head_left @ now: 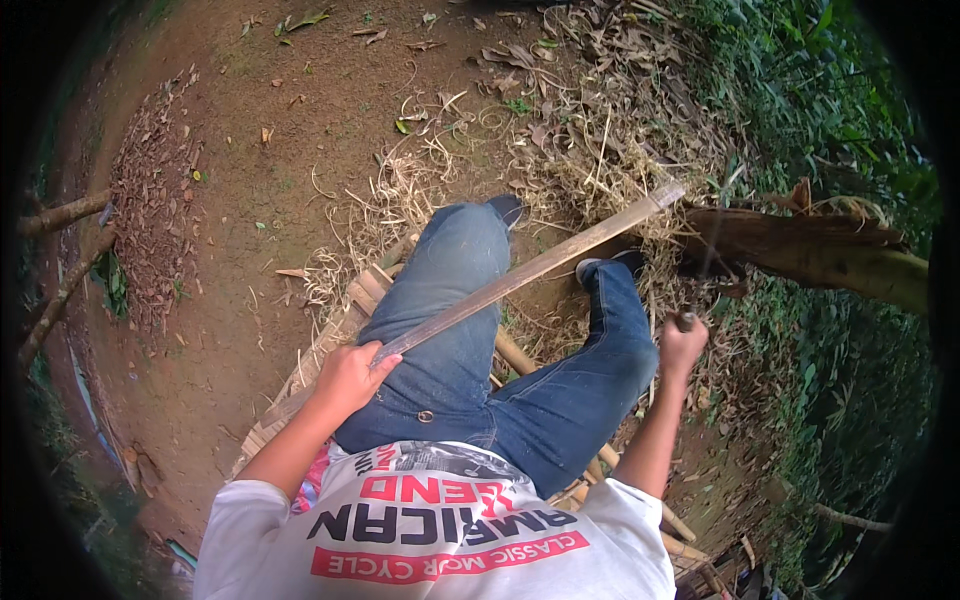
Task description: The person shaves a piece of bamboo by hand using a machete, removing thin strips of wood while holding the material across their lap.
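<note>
A long flat bamboo strip [545, 262] slants across my lap and right thigh, from beside my left hip up to the far right. My left hand [350, 380] is closed around its near part, thumb on top. The strip's far end is near a thick log, above a heap of shavings; whether it touches the log I cannot tell. Out to the right, my right hand [682, 346] is closed on the dark handle of a long-bladed knife [686, 318]. Its thin blade points away from me and is smeared by motion, apart from the strip.
I sit on a bamboo-slat bench [367, 291], legs in jeans apart. The thick log [800, 245] lies at the right. Pale curled shavings [385, 200] and dry leaves cover the ground ahead. Green plants [840, 110] line the right side; poles [65, 214] jut in at the left.
</note>
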The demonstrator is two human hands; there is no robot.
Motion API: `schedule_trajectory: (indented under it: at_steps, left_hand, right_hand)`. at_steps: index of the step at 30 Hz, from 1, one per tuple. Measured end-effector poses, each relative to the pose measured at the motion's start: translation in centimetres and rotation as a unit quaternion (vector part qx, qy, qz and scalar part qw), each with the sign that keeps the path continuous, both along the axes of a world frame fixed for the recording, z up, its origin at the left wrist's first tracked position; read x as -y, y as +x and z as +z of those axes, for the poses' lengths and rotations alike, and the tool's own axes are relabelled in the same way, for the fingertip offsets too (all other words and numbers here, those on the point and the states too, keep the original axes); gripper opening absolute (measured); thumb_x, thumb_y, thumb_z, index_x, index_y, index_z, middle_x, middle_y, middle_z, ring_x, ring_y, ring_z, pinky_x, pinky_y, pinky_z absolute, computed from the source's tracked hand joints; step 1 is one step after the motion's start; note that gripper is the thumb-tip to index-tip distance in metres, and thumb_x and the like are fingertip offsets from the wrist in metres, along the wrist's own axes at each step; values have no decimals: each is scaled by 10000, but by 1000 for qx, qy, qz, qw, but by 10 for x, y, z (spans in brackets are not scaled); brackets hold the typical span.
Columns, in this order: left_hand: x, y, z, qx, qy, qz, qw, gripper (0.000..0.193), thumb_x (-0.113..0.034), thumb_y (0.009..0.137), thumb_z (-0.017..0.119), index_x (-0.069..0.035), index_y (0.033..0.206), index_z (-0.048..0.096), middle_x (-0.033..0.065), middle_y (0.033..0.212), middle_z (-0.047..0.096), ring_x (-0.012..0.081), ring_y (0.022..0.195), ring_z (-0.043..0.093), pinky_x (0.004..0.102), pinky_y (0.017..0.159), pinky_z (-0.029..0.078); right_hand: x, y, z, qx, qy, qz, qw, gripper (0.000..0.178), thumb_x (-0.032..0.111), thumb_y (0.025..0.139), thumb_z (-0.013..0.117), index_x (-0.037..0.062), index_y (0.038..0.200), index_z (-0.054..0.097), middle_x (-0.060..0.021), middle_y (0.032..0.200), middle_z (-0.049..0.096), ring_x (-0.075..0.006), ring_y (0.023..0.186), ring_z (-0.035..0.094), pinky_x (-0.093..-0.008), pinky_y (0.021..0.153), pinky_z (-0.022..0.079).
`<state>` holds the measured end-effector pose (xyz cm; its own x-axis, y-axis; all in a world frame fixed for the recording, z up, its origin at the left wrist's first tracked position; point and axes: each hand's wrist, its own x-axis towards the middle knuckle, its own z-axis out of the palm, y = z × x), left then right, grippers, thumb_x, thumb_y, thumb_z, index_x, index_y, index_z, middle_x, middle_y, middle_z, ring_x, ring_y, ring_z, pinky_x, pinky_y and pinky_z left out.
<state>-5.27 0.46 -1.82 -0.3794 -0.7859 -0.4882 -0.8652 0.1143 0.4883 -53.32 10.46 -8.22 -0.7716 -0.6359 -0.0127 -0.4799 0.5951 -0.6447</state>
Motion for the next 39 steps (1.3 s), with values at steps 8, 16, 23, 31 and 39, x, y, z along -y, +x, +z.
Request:
schedule_trajectory:
  at_steps: [8,16,23,31,39]
  left_hand:
    - [-4,3,1,-5,-3,24,1000,464,-477,926,585,-31,803,608,243,650,590,463,673,604,515,583,460]
    - [-3,3,-1,-8,10,31,999,497,-490,940,559,-11,814,603,263,663,591,472,694,605,518,596,462]
    - [-7,6,-4,-16,-12,32,999,525,-513,950,528,-11,817,602,263,674,601,469,707,613,528,624,474]
    - [-10,13,-2,-33,-23,46,998,527,-516,941,541,-15,794,609,248,650,602,457,698,622,519,623,485]
    - [-12,4,4,-11,-21,34,999,504,-529,910,585,-37,835,662,234,643,610,440,667,627,513,618,490]
  right_hand:
    - [46,153,2,66,65,203,975,171,165,682,703,46,802,679,-227,703,650,-392,690,662,-462,646,534]
    - [80,116,-19,-39,139,345,927,178,224,612,678,105,744,675,-178,687,655,-379,707,658,-480,665,534]
    - [97,87,-8,-97,155,377,908,188,188,575,687,88,729,643,-177,707,647,-392,730,642,-478,670,522]
    - [16,-126,-4,-151,189,-53,969,309,223,730,654,-16,917,709,-218,793,693,-335,733,684,-437,695,519]
    - [-70,-34,6,177,-100,-140,969,146,131,825,702,62,767,586,31,582,485,-87,447,410,-274,431,316]
